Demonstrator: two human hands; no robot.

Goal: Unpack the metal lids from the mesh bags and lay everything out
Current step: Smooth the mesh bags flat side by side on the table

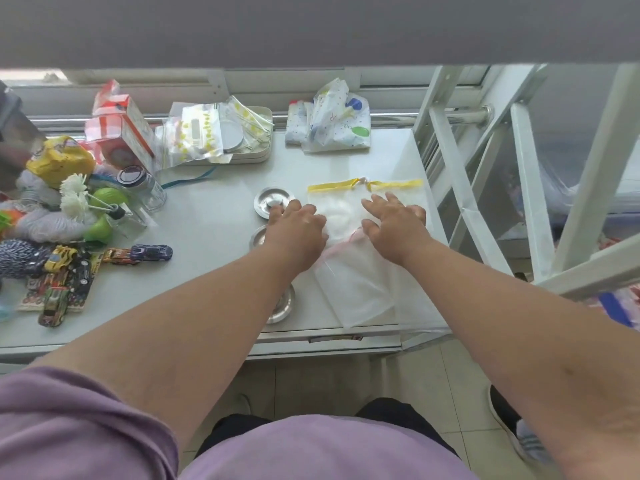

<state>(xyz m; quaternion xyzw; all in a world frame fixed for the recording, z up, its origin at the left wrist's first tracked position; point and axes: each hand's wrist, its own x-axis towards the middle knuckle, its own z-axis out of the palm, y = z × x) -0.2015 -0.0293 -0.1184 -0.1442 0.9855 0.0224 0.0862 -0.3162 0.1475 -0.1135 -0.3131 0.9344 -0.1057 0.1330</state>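
Observation:
A white mesh bag with a yellow drawstring hem (pixel 349 206) lies flat on the white table (pixel 214 233). A second mesh bag with a pink hem (pixel 360 292) lies nearer me, partly under it. My left hand (pixel 298 230) rests palm down on the yellow bag's left edge, fingers spread. My right hand (pixel 394 223) presses flat on the same bag's right side. Three round metal lids lie left of the bags: a far lid (pixel 268 199) with a knob, a middle lid (pixel 258 237) half hidden by my left hand, and a near lid (pixel 282 303) under my left forearm.
Toy cars (pixel 138 253), a glass jar (pixel 140 184), artificial flowers and packets crowd the table's left side. A tray with zip bags (pixel 221 136) and a patterned pouch (pixel 332 116) sit at the back. A white metal frame (pixel 485 168) stands to the right.

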